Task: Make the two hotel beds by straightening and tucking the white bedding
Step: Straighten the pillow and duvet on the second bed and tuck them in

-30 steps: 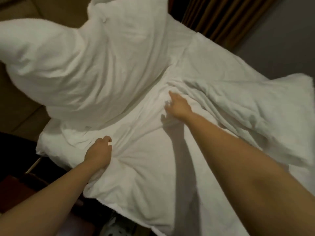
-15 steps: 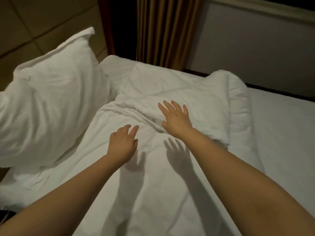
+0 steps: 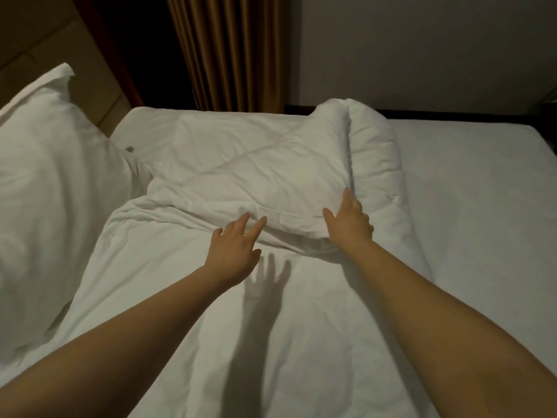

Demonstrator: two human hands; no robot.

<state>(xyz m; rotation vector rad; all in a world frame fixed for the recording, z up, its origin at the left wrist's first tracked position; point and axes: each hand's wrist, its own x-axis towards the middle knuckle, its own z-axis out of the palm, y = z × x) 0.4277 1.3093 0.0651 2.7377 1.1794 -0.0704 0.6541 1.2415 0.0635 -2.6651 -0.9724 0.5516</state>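
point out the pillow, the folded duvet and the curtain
pillow (image 3: 51, 182), head view, middle of its front face
folded duvet (image 3: 271, 176), head view, top of the folded-back layer
curtain (image 3: 229, 49), head view, middle pleats

Right hand (image 3: 349, 226) on folded duvet (image 3: 271, 182)

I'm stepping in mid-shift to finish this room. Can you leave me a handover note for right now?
Left grip: open, fingertips touching the near edge of the folded-back part of the thick white duvet.
Right grip: on that fold's right end; hold unclear.
Plump white pillow lies at left; smooth white sheet lies bare at right.
Done: duvet's near part spread, lightly creased.
Left: unfold, smooth, tuck. The second bed is out of view.
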